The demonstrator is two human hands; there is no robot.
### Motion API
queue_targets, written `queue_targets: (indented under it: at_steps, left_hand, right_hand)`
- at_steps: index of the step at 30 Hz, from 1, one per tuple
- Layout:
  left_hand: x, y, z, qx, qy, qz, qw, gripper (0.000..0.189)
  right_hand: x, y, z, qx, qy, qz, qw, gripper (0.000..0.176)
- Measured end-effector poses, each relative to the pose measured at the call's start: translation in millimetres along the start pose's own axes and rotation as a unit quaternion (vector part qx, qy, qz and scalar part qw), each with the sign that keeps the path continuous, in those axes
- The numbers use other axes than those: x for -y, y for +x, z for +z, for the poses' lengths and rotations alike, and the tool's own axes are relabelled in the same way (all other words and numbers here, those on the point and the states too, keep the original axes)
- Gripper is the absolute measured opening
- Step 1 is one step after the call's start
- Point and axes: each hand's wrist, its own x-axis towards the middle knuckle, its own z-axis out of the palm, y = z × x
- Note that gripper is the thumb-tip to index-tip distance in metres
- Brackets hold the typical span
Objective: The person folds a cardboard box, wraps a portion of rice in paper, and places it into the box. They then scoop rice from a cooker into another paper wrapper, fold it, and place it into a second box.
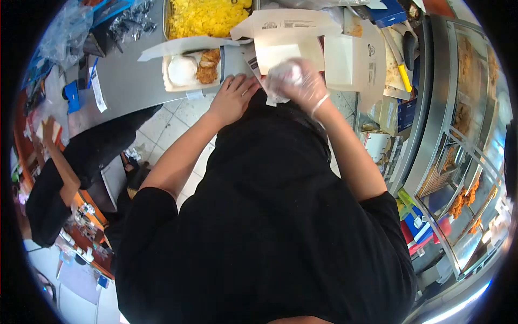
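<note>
My left hand (236, 99) is bare and rests at the counter's front edge, fingers stretched out beside the box flaps. My right hand (305, 86), in a clear plastic glove, is curled around a white lump (292, 73) whose kind I cannot make out. It is over the front of an open paper takeout box (288, 48), hiding part of it. To the left, another open takeout box (166, 67) holds a smooth white mound of what looks like rice (183, 71) and browned, breaded pieces (208, 66).
A metal tray of yellow food (208, 19) stands at the back. Right of my box is another open box (340, 62), then a yellow-handled knife (403, 75). A glass display case (458, 146) with fried food borders the right. A co-worker's arm (62, 167) shows at left.
</note>
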Motion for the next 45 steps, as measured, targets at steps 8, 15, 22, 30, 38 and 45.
queue_targets:
  at_steps: [8, 15, 22, 30, 38, 45]
  left_hand:
    - [-8, 6, 9, -0.015, -0.027, 0.013, 0.999, 0.052]
    - [-18, 10, 17, 0.014, -0.015, -0.033, 0.999, 0.053]
    - [-21, 7, 12, 0.007, 0.018, -0.063, 0.998, 0.054]
    - [-17, -3, 6, 0.006, 0.024, -0.112, 0.993, 0.051]
    - [16, -37, -13, 0.07, 0.01, -0.057, 0.996, 0.059]
    - [36, -40, -10, 0.076, -0.011, 0.006, 0.997, 0.061]
  right_hand:
    - [13, 107, 20, 0.085, -0.113, 0.191, 0.971, 0.075]
    - [-8, 108, 43, 0.17, -0.153, 0.109, 0.967, 0.095]
    - [-5, 70, 34, 0.001, -0.337, -0.001, 0.942, 0.093]
    - [-1, 77, 68, 0.087, -0.216, 0.022, 0.972, 0.075]
    - [5, 64, 88, 0.102, -0.213, 0.006, 0.972, 0.081]
    - [23, 59, 92, 0.063, -0.351, 0.003, 0.934, 0.057]
